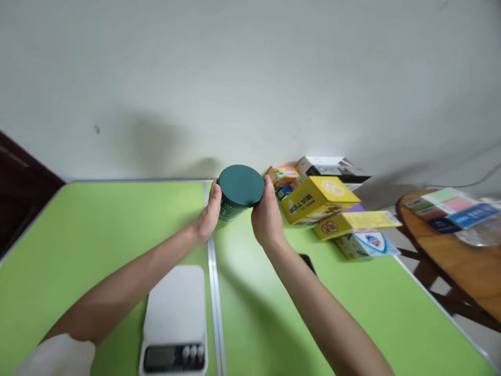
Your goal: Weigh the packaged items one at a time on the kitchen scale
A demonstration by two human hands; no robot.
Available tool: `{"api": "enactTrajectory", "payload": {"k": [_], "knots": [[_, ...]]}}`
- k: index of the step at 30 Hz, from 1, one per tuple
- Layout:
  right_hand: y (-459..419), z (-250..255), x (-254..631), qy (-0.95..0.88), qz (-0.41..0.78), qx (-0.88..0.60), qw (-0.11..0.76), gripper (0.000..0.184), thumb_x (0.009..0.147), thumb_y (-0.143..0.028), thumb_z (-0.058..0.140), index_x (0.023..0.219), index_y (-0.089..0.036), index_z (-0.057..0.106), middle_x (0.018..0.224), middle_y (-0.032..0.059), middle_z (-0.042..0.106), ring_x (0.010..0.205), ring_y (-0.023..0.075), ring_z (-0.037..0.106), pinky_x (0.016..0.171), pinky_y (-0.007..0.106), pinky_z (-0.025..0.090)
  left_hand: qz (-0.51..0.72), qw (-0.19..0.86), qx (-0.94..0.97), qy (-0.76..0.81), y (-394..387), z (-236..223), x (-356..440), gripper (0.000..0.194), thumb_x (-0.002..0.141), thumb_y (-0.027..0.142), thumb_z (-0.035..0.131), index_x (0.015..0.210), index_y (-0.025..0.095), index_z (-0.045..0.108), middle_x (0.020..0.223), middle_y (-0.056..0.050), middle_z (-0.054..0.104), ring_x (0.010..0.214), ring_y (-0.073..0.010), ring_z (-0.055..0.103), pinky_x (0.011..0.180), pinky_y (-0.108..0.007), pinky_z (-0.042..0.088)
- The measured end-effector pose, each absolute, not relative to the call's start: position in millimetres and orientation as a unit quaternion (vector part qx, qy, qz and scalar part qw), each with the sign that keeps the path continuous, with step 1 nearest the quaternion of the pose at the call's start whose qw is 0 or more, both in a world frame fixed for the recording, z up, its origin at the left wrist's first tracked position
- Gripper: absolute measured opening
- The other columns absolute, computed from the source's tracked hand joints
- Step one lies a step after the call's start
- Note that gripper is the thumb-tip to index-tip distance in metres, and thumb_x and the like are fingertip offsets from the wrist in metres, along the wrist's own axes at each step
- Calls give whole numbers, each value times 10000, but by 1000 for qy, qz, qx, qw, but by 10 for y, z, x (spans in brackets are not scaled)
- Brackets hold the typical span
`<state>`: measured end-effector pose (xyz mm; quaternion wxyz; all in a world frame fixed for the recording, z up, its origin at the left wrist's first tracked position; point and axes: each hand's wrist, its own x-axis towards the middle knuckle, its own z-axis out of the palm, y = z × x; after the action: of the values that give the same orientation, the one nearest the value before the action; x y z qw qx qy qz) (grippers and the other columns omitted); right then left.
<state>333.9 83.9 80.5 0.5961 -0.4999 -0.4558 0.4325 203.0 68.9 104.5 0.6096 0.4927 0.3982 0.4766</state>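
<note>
green and round, a lidded canister [239, 191] is being held between two bare hands near the far edge of a lime-green table [97, 230], close to a pale wall [195, 78]. the left hand [209, 214] is pressing against one side and the right hand [268, 215] is gripping the other, both thumbs showing close to the rim; the remaining fingers are mostly hiding from view, so their spread cannot be told. whether the base is touching the tabletop cannot be told either. a white scale [176, 308] is lying nearer the person, beside the left forearm [148, 274]. to the right, a yellow box [319, 201] marked "water" is sitting among other cartons [338, 227], while a dark object [308, 262] is partly showing beside the right forearm [329, 313]. farther right, colourful packages [450, 209] are resting on a wooden surface [442, 250].
</note>
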Motion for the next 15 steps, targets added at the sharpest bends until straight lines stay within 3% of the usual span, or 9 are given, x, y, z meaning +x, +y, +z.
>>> {"api": "enactTrajectory", "payload": {"k": [6,15], "knots": [[-465,1013,2612,-407,544,-477,558,915,803,-747,428,1517,-259,132,1606,-10,132,1479,232,108,1207,430,116,456,667,463,364,-605,1431,1258,719,905,678,178,1480,261,286,1558,-17,313,1468,-243,126,1180,-402,150],[-1282,627,2117,-428,577,-470,513,916,820,-711,448,1524,-250,84,1612,9,96,1483,220,83,1213,444,65,511,696,357,356,-1337,1016,727,701,903,654,306,1475,248,312,1573,-19,275,1467,-201,140,1192,-369,134]]}}
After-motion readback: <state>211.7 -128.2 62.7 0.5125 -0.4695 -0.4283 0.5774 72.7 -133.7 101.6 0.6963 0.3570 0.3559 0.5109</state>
